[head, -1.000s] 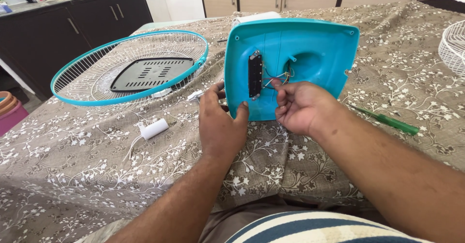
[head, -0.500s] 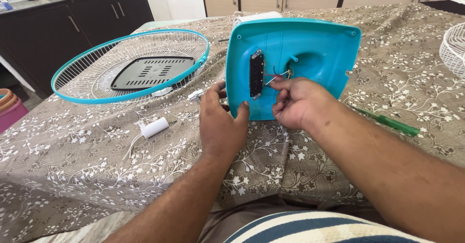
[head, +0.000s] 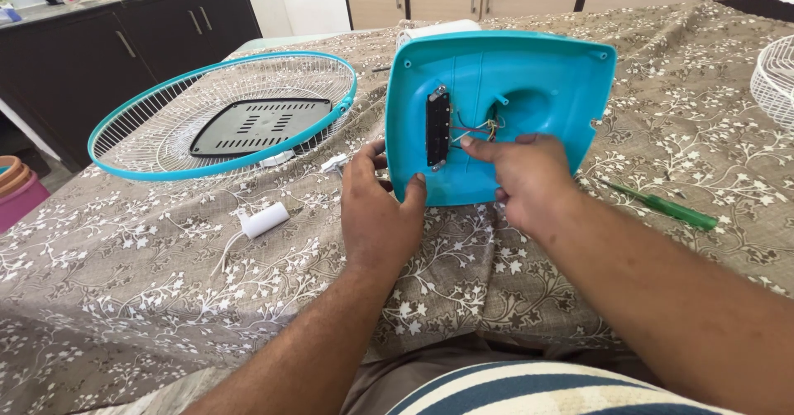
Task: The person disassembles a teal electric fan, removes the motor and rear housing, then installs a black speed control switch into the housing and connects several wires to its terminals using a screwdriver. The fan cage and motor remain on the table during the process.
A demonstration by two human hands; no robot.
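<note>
Two bare hands work at the near edge of a table [head: 124, 299] covered with a brown flowered cloth. Closest to the camera, the left hand [head: 379, 217] grips the lower left edge of a turquoise fan base [head: 529, 93], thumb pressed on its inner face and fingers wrapped behind, propping it up on its edge so the hollow underside faces the person. Just to the right, the right hand [head: 525, 179] rests against the same underside with its fingers curled and the forefinger and thumb pinched at a small bundle of coloured wires [head: 475, 127] beside a black switch strip [head: 437, 130]. Left of the hands a small white cylinder [head: 265, 219] with a thin cord lies on the cloth, and well to the right lies a green screwdriver [head: 662, 207]. Further back on the left sits a round wire fan guard [head: 223, 113] with a turquoise rim and a dark grey centre plate. At the far right edge part of a white wire guard [head: 776, 80] shows, and dark cabinets [head: 107, 43] stand beyond the table
</note>
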